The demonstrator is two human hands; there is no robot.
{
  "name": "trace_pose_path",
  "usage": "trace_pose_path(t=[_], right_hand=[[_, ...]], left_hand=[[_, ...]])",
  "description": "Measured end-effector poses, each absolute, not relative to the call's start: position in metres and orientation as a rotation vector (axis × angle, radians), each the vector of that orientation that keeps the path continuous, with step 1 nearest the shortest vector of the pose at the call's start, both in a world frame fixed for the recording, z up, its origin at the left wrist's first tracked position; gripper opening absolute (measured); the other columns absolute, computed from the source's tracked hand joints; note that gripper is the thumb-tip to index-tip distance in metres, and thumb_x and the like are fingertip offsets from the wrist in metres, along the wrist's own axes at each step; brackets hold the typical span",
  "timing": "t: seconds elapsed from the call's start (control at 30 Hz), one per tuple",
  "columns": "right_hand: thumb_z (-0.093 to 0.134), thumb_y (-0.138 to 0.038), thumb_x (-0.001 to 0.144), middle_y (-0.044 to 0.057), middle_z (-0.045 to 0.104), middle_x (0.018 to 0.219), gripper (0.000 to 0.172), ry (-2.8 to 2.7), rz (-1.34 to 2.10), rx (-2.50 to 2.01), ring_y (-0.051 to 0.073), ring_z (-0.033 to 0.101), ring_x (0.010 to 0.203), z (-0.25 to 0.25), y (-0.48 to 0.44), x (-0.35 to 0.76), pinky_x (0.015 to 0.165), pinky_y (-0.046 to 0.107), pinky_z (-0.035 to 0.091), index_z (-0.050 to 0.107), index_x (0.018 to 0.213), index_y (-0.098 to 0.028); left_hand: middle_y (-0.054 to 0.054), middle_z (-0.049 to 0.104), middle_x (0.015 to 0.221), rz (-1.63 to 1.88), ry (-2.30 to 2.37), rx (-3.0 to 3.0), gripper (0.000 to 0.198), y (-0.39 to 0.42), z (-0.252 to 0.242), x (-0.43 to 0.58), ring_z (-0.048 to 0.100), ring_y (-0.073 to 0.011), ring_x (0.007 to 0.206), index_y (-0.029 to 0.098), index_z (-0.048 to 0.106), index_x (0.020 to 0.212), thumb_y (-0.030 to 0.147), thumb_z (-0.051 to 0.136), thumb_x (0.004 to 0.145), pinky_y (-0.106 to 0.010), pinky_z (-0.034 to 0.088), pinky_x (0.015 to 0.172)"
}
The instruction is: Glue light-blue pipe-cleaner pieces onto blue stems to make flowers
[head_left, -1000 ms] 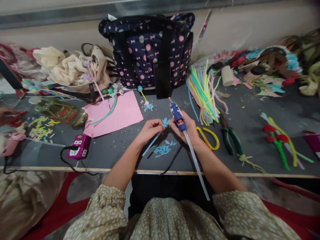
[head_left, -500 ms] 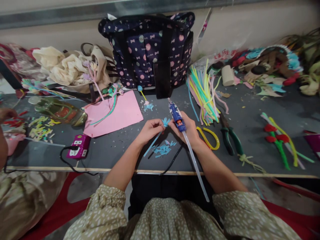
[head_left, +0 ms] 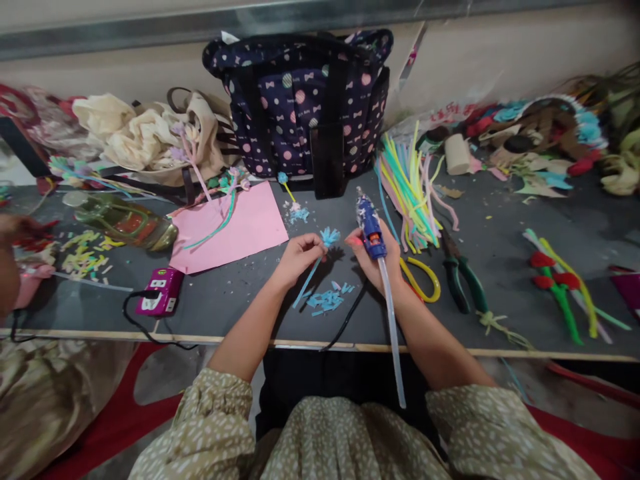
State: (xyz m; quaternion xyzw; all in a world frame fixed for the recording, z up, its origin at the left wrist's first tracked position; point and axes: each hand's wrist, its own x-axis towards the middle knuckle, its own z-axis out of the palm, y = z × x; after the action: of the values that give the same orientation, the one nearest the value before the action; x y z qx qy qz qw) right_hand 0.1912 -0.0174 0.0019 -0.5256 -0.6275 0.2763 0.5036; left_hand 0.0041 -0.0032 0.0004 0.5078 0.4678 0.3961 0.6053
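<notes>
Between thumb and fingers, my left hand (head_left: 301, 259) pinches a blue pipe-cleaner flower (head_left: 330, 237) just under its tufted head; the stem slants down toward me. My right hand (head_left: 376, 261) is wrapped round a blue glue gun (head_left: 369, 223), its nozzle pointing away from me and a long clear glue stick (head_left: 393, 333) trailing out of the back. The right thumb and fingertip are a little apart from the flower. Below the hands lies a small heap of cut blue pipe-cleaner pieces (head_left: 327, 300). A tiny flower with a yellow stem (head_left: 289, 192) lies beyond them.
A patterned bag (head_left: 295, 100) with a phone (head_left: 327, 160) against it stands behind. To the right are a pipe-cleaner bundle (head_left: 413, 193), pliers (head_left: 457, 270) and red flowers (head_left: 555, 280). Leftward lie pink paper (head_left: 235, 227), a bottle (head_left: 123, 223), a purple socket (head_left: 160, 292) and another person's hand (head_left: 20, 230).
My right hand has moved right with the glue gun, away from the flower. The flower, still in my left hand, now shows its whole head.
</notes>
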Motion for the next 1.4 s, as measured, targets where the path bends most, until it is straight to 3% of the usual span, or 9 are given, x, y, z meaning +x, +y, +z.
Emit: trace_pose_path(t=[0.17, 0.4, 0.63, 1.4], right_hand=[[0.063, -0.052, 0.086, 0.003, 0.066, 0.089, 0.030, -1.391, 0.796, -1.195, 0.015, 0.060, 0.070, 0.002, -0.020, 0.192, 0.065, 0.030, 0.051, 0.062, 0.094, -0.023], [0.062, -0.059, 0.085, 0.001, 0.064, 0.074, 0.038, -1.435, 0.982, -1.168, 0.012, 0.057, 0.058, 0.013, -0.024, 0.190, 0.060, 0.028, 0.050, 0.065, 0.085, -0.021], [0.064, -0.062, 0.082, 0.002, 0.066, 0.080, 0.042, -1.437, 1.106, -1.109, 0.010, 0.055, 0.055, 0.009, -0.026, 0.188, 0.057, 0.027, 0.048, 0.065, 0.082, -0.020], [0.068, -0.048, 0.082, -0.002, 0.063, 0.067, 0.029, -1.665, 1.102, -1.162, 0.011, 0.053, 0.054, 0.000, -0.033, 0.183, 0.052, 0.025, 0.045, 0.066, 0.087, -0.020]], left_hand=[[0.003, 0.062, 0.057, 1.119, 1.096, 0.982, 0.015, 0.000, 0.000, 0.002, 0.041, -0.0056, 0.044, 0.017, 0.059, 0.068, 0.027, 0.069, 0.071, -0.019, 0.033, 0.046], [0.001, 0.066, 0.062, 1.229, 1.038, 0.817, 0.022, 0.003, -0.001, -0.002, 0.045, -0.0046, 0.041, 0.016, 0.063, 0.073, 0.031, 0.079, 0.067, -0.019, 0.035, 0.042], [0.001, 0.067, 0.063, 1.247, 0.983, 0.731, 0.026, 0.005, -0.002, -0.004, 0.047, -0.0040, 0.040, 0.015, 0.063, 0.075, 0.032, 0.082, 0.066, -0.017, 0.036, 0.039], [0.002, 0.065, 0.063, 1.286, 0.995, 0.739, 0.025, 0.003, 0.004, -0.003, 0.049, -0.0040, 0.041, 0.016, 0.061, 0.072, 0.029, 0.082, 0.066, -0.016, 0.041, 0.040]])
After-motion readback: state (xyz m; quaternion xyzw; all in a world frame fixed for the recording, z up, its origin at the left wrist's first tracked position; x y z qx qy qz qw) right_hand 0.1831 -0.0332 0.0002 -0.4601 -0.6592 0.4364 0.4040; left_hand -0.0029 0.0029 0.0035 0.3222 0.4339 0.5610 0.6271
